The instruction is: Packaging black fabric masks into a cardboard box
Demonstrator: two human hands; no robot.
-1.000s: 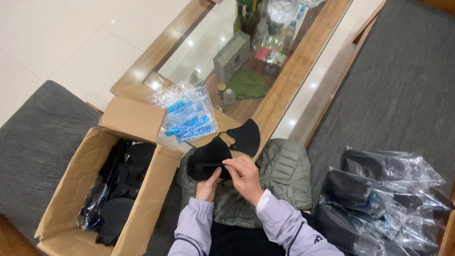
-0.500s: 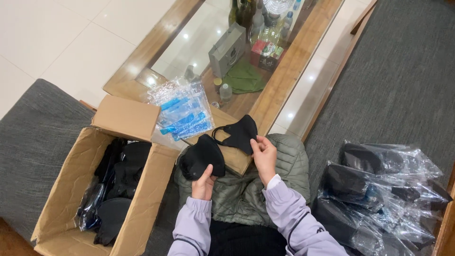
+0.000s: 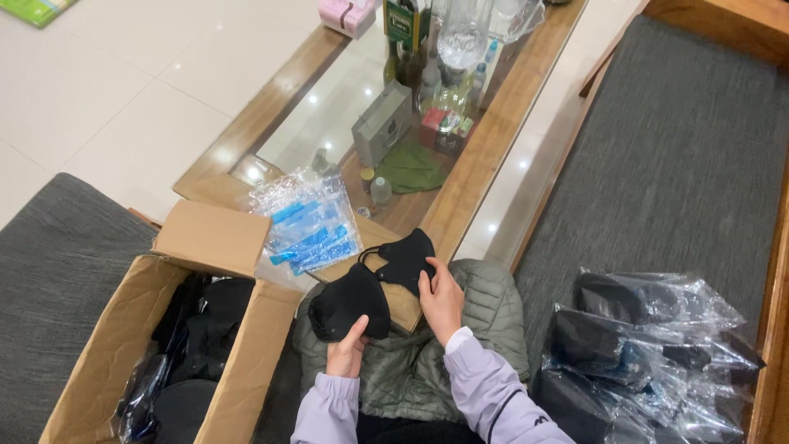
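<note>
My left hand [image 3: 346, 353] holds a black face mask [image 3: 348, 302] by its lower edge, just above my lap. My right hand [image 3: 441, 298] grips a second black face mask [image 3: 405, 257] a little farther out; the two masks are joined by thin ear loops [image 3: 370, 256]. Both hands rest over a green quilted jacket [image 3: 477, 329] on my knees. A flat piece of cardboard [image 3: 403, 306] lies under the masks.
An open cardboard box [image 3: 209, 238] with dark goods stands at my left. A stack of clear bags with blue strips [image 3: 308, 222] lies on its flap. Clear bags of black masks [image 3: 649, 329] pile at my right on the grey sofa [image 3: 682, 164]. A glass-topped table [image 3: 485, 156] holds bottles.
The two masks were together in both hands; now they are pulled apart, the right hand's mask moved up and right. The view has tilted toward the table.
</note>
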